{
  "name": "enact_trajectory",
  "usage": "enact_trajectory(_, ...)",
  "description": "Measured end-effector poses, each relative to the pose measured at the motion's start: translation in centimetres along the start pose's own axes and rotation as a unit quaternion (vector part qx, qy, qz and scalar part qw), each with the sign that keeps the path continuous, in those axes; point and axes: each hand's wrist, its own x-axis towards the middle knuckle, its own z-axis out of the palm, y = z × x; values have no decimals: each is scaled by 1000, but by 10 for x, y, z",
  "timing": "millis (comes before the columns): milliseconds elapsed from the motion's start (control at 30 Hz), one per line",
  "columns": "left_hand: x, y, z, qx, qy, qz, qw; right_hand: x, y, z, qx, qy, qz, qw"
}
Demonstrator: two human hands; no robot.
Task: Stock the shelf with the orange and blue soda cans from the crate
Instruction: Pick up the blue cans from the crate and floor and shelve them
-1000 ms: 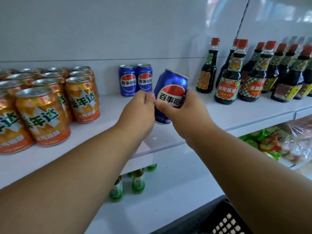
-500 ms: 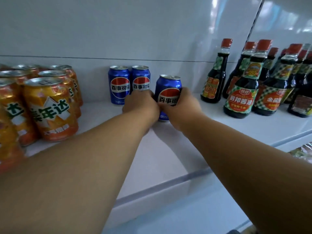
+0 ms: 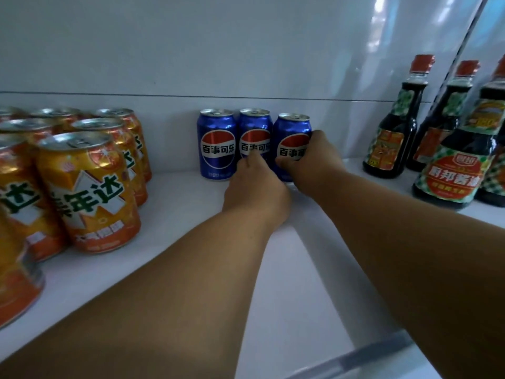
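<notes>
Orange cans (image 3: 87, 192) stand grouped at the shelf's (image 3: 191, 214) left. Two blue cans (image 3: 235, 144) stand at the back; the left hand (image 3: 255, 187) touches the second. The right hand (image 3: 314, 162) clasps the third blue can (image 3: 292, 132), standing upright beside them. Crate unseen; remaining stock unknowable.
</notes>
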Motion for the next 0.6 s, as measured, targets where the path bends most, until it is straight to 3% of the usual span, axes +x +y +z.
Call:
enact_trajectory(200,0,0,1,-7,-6,5,1000,15,5,15,-15,38,-9,999)
enact_trajectory(600,6,-6,5,-16,-18,27,999,42,8,26,-34,35,-5,999)
